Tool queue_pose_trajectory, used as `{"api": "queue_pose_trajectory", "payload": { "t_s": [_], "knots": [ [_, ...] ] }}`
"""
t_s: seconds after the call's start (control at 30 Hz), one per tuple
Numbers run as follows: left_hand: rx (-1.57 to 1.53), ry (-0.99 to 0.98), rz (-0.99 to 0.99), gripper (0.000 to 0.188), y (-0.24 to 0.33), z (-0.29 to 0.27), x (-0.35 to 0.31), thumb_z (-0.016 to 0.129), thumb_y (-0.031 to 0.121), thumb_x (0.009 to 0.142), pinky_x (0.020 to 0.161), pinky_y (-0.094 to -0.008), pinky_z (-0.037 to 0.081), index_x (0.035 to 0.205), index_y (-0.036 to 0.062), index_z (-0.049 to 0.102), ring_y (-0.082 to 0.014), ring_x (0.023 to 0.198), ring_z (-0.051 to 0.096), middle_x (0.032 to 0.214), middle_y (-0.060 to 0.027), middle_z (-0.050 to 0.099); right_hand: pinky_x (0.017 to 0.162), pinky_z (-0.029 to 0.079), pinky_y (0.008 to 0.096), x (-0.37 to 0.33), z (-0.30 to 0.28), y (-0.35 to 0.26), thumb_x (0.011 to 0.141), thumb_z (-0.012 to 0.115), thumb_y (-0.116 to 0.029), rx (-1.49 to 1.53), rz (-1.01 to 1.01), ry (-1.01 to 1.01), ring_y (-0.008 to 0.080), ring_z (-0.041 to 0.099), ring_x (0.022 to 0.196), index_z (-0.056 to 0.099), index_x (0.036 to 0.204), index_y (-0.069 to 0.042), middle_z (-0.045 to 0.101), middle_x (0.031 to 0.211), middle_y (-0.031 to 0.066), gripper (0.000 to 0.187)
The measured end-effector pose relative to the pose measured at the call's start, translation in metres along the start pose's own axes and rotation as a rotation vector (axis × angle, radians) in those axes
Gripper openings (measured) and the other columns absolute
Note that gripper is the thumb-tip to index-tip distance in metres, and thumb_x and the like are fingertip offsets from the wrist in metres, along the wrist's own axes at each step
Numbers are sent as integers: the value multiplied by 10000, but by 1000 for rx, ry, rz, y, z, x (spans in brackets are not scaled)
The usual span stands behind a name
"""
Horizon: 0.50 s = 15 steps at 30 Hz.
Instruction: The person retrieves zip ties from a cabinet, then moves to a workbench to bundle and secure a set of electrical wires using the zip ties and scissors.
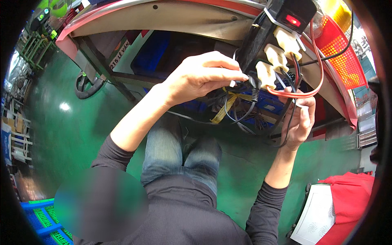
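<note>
Green workshop floor lies below; left hand (200, 77) pinches a thin white-tipped wire end (233, 83) just left of the cream plastic plugs (267, 73), while right hand (301, 118) grips black cables (290, 118) beneath.

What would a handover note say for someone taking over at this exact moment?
Left hand: pinching a thin white-tipped wire beside the black power strip.
Right hand: gripping black cables below the strip; a red cable loops past it.
Strip hangs at the table edge; its red switch is lit.
Done: three white plugs sit in the strip.
Left: the cable bundle below is tangled, and the pinched wire is not yet placed.
</note>
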<state>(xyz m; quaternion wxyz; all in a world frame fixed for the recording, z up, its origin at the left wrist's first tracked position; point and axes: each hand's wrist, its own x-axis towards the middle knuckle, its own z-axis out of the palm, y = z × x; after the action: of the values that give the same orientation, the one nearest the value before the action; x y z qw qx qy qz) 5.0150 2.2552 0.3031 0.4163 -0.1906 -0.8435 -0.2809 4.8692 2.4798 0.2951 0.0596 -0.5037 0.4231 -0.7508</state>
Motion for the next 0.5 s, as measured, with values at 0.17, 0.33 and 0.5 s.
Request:
{"api": "queue_pose_trajectory", "payload": {
  "t_s": [0.17,0.33,0.5],
  "knots": [
    [-81,11,-18,337,1,7,-1,688,-11,715,690,-278,527,1039,81,672,-174,804,624,949,-62,645,932,466,404,-2,-8,-3,852,596,-89,-192,34,-61,278,594,1023,481,1181,44,590,1096,183,372],
    [-460,45,-252,204,-1,14,4,683,-60,713,736,-270,522,896,20,642,-171,824,643,908,-81,659,714,534,282,8,-10,-3,834,559,76,-235,105,4,196,640,824,627,944,36,642,905,128,135],
    [34,92,15,201,-2,18,5,729,-1,679,706,-264,526,862,40,657,-181,792,648,880,-68,668,549,425,171,20,-5,-13,855,615,-90,-399,267,-84,73,540,678,651,970,-18,613,814,21,141]
  ]
}}
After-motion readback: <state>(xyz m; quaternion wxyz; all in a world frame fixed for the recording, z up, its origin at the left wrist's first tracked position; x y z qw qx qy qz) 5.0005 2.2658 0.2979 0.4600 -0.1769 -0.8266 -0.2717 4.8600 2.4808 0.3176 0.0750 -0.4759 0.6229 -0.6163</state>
